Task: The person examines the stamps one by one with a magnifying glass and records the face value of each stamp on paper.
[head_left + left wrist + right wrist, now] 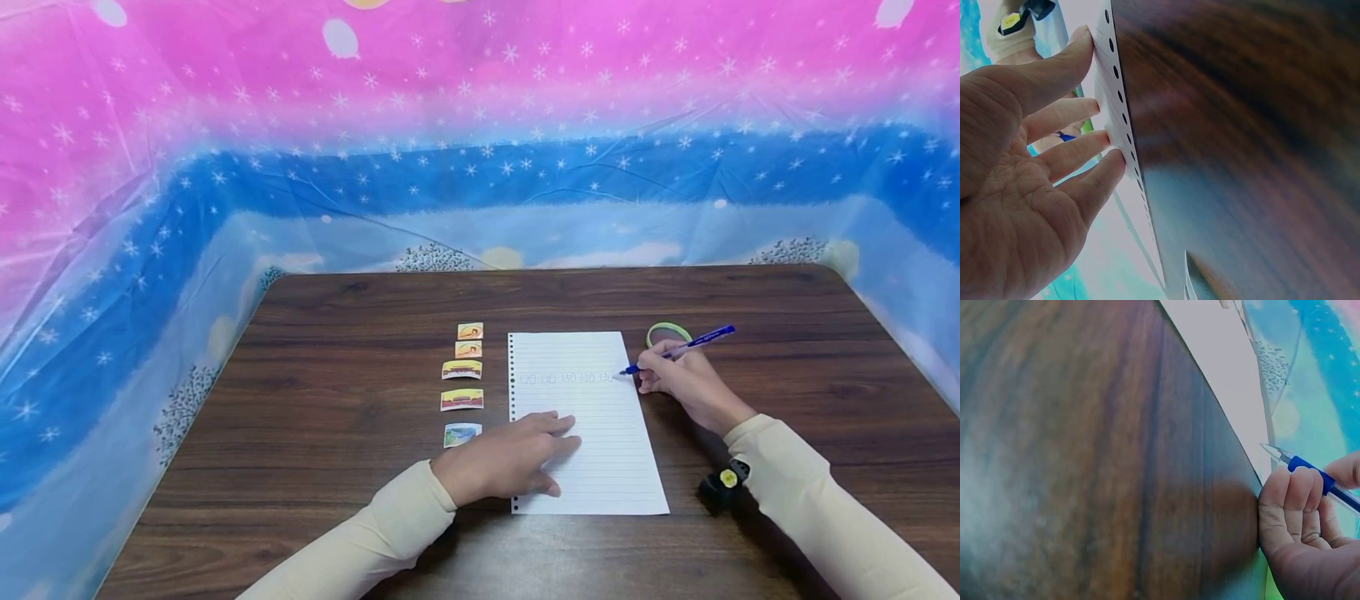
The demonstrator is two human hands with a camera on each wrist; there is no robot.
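A lined sheet of paper (592, 467) with punched holes along its left edge lies on the table. One row of handwritten numbers runs across its upper part. My right hand (686, 383) pinches a blue pen (701, 340) at the sheet's right edge, its tip at the end of that row. In the right wrist view the pen (1310, 472) sits between thumb and fingers, the other fingers curled beneath. My left hand (517, 454) rests on the lower left of the sheet, its fingers spread; the left wrist view shows the fingertips (1116, 164) touching the paper.
Several small printed picture cards (462, 400) form a column left of the sheet, the lowest beside my left hand. A green ring-shaped object (666, 327), probably a tape roll, lies behind my right hand. A patterned cloth (480, 175) hangs around the wooden table (337, 333).
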